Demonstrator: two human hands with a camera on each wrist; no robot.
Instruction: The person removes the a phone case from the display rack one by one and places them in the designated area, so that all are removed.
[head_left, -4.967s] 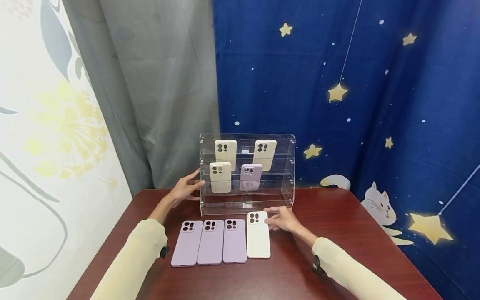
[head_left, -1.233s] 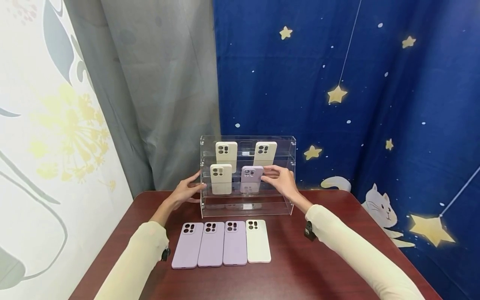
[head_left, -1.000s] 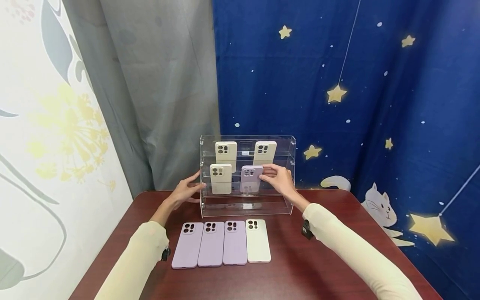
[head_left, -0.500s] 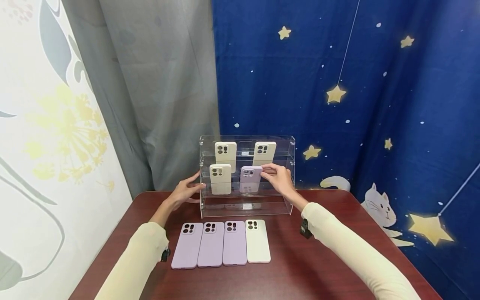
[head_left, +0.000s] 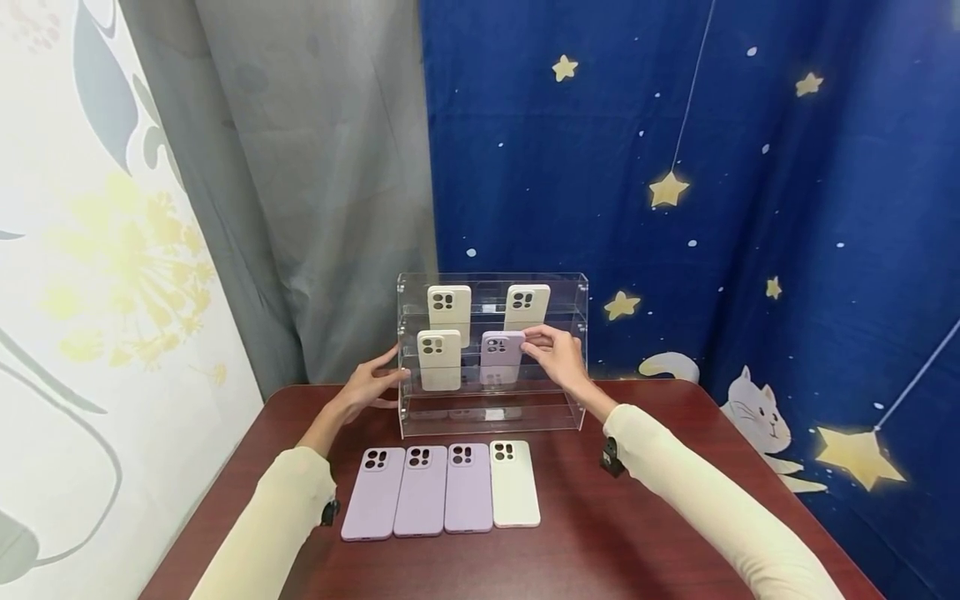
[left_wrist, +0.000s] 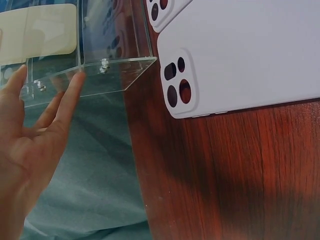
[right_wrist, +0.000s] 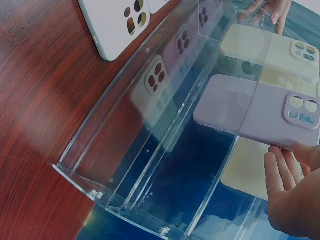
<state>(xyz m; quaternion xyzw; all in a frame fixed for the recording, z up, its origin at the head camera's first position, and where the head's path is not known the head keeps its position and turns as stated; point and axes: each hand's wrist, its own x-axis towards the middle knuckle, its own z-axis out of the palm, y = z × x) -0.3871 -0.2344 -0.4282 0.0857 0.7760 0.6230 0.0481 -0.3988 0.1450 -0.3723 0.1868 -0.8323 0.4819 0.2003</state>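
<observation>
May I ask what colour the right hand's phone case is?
The phone case is light purple, clearest in the head view.

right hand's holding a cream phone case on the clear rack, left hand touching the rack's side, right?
Wrong colour: the head view shows the right hand holding a lilac phone case, not cream, on the clear rack. The left hand does touch the rack's side.
</observation>
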